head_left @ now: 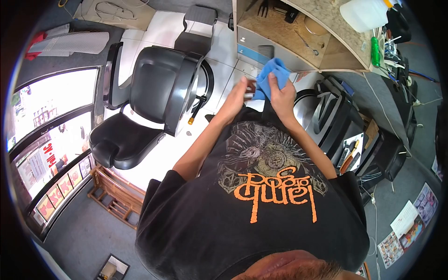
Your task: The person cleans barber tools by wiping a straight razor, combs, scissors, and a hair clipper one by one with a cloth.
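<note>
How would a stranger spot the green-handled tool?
Start at the wooden cabinet, upper right. Below the whitish plastic container in the view, by the corner, lies the tool. Its bright green handle sets it apart from the dark and silvery items beside it.

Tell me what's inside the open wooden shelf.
The open shelf holds scissors, a black fork-shaped item and other small items; the counter above hides any deeper contents.

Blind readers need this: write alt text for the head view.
A person's right hand holds a blue cloth, the left hand close beside it. Around them are a black barber chair, a shelf and bright windows.
</note>
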The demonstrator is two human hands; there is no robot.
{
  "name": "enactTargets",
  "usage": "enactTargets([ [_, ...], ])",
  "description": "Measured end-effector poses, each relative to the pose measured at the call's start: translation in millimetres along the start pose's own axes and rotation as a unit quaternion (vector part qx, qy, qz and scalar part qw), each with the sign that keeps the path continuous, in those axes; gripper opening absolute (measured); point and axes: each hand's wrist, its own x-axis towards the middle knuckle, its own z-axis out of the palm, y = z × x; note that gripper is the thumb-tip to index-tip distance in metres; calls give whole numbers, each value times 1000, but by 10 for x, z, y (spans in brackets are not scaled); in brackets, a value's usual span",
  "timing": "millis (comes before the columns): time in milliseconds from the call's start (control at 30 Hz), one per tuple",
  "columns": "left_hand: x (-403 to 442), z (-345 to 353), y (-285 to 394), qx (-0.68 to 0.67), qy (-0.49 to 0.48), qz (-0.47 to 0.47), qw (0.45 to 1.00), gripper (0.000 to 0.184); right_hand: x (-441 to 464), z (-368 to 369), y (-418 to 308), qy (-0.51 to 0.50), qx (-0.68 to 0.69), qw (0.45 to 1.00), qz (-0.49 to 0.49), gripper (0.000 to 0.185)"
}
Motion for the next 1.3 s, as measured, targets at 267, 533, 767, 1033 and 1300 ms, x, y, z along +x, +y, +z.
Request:
enactTargets([
  [267, -100, 295, -13, 83, -232, -6, 969, 52, 44, -20, 51, 128, 5, 991, -36, 29],
  [533, 41, 86, -58, 38, 42, 116, 992, 50, 240, -213, 170, 93, 98, 984, 113, 48],
  [767, 87, 15, -1, 65, 120, 109, 985, 37, 367, -490, 280, 165, 283, 934, 144, 72],
  [1033, -5, 137, 240, 87, 92, 71, 989, 27, 453, -431, -7, 162, 102, 976, -101, 45],
  [1300, 106, 135, 45, 198, 130, 214, 948, 20, 255, 120, -21, -78, -138, 963, -219, 41],
])
